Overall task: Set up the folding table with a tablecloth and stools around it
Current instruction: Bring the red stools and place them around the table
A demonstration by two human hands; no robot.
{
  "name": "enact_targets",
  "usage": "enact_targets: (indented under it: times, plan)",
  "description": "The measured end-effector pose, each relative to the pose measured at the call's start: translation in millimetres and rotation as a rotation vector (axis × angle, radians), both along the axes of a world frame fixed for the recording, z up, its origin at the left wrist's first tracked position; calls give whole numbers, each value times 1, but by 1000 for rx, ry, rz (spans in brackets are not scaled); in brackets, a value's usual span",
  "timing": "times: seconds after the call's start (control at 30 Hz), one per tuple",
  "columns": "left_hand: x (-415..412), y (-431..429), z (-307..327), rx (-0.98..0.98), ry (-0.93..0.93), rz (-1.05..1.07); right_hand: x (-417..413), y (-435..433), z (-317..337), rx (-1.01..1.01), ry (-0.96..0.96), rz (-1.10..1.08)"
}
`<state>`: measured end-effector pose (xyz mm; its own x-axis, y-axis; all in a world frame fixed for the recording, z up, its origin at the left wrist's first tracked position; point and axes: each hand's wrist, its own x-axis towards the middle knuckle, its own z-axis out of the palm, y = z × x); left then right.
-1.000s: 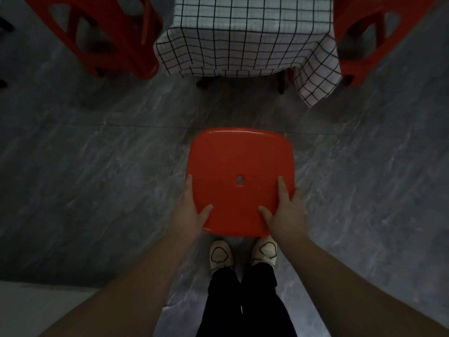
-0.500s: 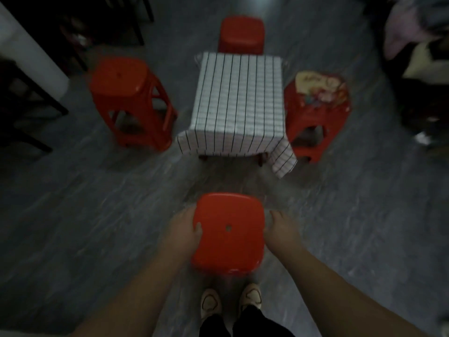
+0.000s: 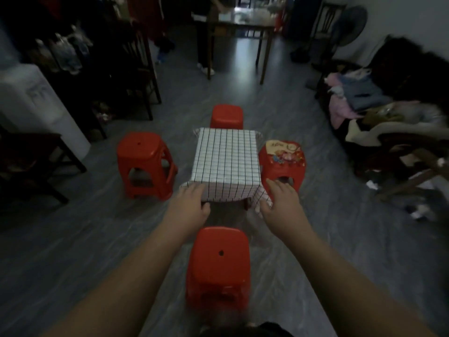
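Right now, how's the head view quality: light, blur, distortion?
Head view: dim overall, darkest at left; wide-angle bowing toward the edges; near stool smeared at its base, clothes pile at right also blurred; tablecloth grid reads crisp.

The folding table (image 3: pixel 246 204) is almost wholly hidden beneath the checked tablecloth (image 3: pixel 226 164), only one leg being seen under the near hem, and the lower part of the far stool (image 3: pixel 227 116) behind the table is concealed by it. Right of the table, the print on the seat of the right stool (image 3: pixel 283 158) is too small to be made out, and its near side is partly covered by the right hand (image 3: pixel 281 203). In front of the table the legs of the near stool (image 3: pixel 220 261) are smeared by blur, and beyond the table a standing person (image 3: pixel 202 45) is cut off by the top edge.
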<state>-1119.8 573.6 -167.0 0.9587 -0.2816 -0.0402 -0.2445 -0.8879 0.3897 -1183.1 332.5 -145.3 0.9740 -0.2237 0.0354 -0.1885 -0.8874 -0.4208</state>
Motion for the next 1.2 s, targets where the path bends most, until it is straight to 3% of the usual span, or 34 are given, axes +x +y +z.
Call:
enact_targets:
  times: [0.37,0.67,0.87,1.2]
  plan:
    - [-21,-108,37,98,-23,-70,-49,-83,16,38,27,-163]
    - [-67,-321,48,123,-63,-279,-122,-275,11,-6,-108,-303]
    - [-99,-469,54,123,-54,-368,-185,-398,20,-33,-38,-390]
    - [-117,-613,66,68,-47,-568,-223,-511,38,101,-32,-524]
